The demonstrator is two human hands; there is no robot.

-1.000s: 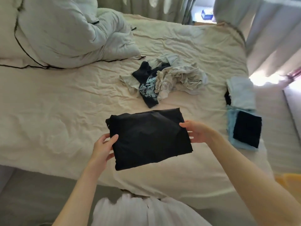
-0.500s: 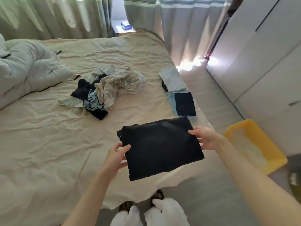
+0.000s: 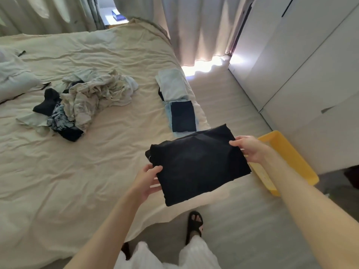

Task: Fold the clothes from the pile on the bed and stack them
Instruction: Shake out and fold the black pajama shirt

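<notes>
Just short of the folded stack (image 3: 179,105) at the bed (image 3: 81,171) edge, we pinch the folded black garment (image 3: 198,164) with left hand (image 3: 148,180) and right hand (image 3: 250,149); slack edge grips could let its folds sag open.

Yellow tub (image 3: 303,162) beside white wardrobe (image 3: 310,74)

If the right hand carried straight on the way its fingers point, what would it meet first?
The right hand points leftward across the folded black garment it grips, so that cloth comes first; past it, probably the left hand on the opposite edge, though depth is unclear.
</notes>
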